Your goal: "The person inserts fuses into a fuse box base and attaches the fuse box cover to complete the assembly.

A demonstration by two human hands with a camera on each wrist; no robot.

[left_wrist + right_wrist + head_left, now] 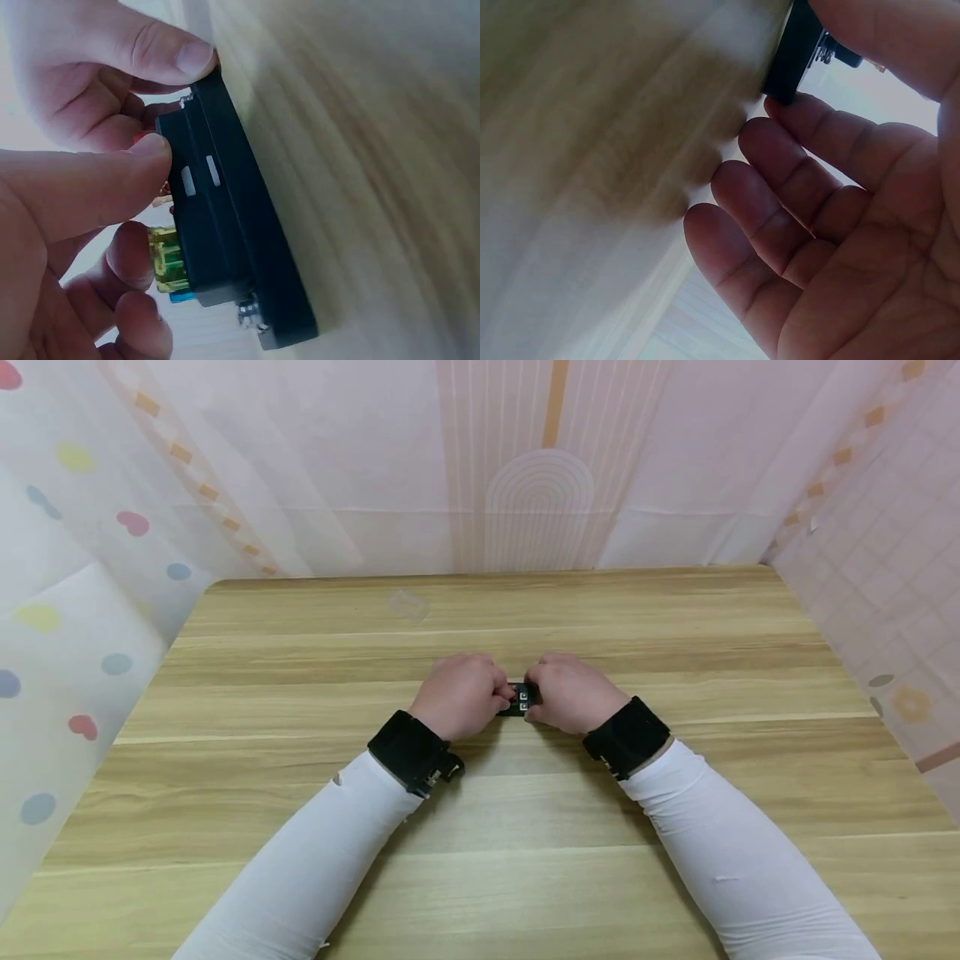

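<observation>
A small black block (517, 698) with white markings sits low over the middle of the wooden table (480, 877), held between both hands. My left hand (461, 693) grips its left end. In the left wrist view the thumb (97, 184) presses the block's (232, 225) face and curled fingers wrap under it; a yellow insert (166, 259), a blue one and screws show on its side. My right hand (573, 693) pinches the right end. In the right wrist view the block's corner (791, 56) sits under the thumb while the other fingers (780, 187) lie loosely spread.
Patterned curtains wall the table in at the back (525, 485), on the left (67, 635) and on the right (885, 568). A faint round mark (408, 604) lies on the far part of the tabletop. Black wrist straps (408, 752) sit over white sleeves.
</observation>
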